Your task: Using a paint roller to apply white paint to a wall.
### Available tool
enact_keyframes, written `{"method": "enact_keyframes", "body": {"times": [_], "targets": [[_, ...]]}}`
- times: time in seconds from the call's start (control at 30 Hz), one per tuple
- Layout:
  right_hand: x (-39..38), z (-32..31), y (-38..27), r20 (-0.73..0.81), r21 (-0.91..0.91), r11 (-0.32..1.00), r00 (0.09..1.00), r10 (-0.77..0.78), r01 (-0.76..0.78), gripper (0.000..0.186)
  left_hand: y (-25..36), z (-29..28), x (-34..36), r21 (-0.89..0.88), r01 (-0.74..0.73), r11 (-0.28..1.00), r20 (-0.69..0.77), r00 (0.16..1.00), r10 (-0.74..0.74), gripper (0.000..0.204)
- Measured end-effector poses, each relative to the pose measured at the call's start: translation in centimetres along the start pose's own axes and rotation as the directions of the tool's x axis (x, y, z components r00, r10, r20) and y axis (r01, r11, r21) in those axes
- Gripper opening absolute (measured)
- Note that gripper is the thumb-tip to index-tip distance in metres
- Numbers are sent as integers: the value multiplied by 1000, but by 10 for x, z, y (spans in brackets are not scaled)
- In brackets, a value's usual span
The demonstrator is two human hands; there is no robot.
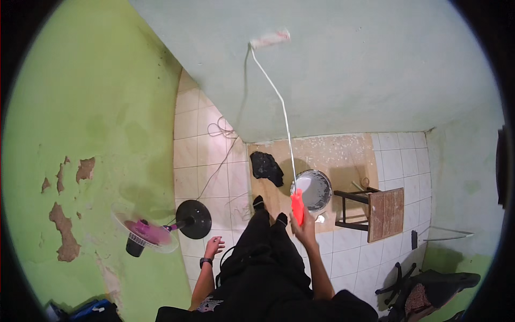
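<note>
My right hand (302,229) grips the red handle (298,205) of a paint roller, whose long bent white rod runs up to a pale roller head (270,39) against the grey-white wall (365,59). Below the handle sits a round bucket (316,190) of whitish paint on a tan sheet (343,145) spread on the floor. My left hand (214,246) hangs low by my leg with loosely curled fingers apart, holding nothing, near the base of a fan.
A pink standing fan (197,219) with a cord is at left, by a peeling green wall (91,107). A black cloth (265,167) lies on the sheet. A wooden stool (385,214) lies tipped at right. A black chair (429,295) is at lower right, blue items (96,312) lower left.
</note>
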State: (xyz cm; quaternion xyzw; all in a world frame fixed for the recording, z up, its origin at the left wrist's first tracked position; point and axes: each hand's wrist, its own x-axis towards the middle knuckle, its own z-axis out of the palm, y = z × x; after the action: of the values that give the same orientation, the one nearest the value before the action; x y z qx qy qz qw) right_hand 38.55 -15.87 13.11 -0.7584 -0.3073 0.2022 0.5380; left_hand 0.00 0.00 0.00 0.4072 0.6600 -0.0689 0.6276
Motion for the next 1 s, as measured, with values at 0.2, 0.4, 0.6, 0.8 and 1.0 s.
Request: {"method": "enact_keyframes", "body": {"times": [0.2,0.4,0.6,0.8,1.0], "targets": [[49,18,-28,83,14,999,996,-31,30,20,-29,-18,-12,-39,40,998,-46,998,-42,34],[123,30,-109,32,33,997,997,-73,72,23,-50,-17,-16,-38,105,994,-52,993,-107,35],[118,99,-8,-5,125,992,1000,29,-28,16,-47,-8,-25,-71,83,994,-27,996,-85,36],[36,133,133,21,85,931,934,356,-356,24,-44,-13,-27,-123,37,992,-61,997,-45,36],[76,177,77,-43,118,989,994,98,-93,21,-66,-34,-39,-125,83,989,-107,990,-97,37]]}}
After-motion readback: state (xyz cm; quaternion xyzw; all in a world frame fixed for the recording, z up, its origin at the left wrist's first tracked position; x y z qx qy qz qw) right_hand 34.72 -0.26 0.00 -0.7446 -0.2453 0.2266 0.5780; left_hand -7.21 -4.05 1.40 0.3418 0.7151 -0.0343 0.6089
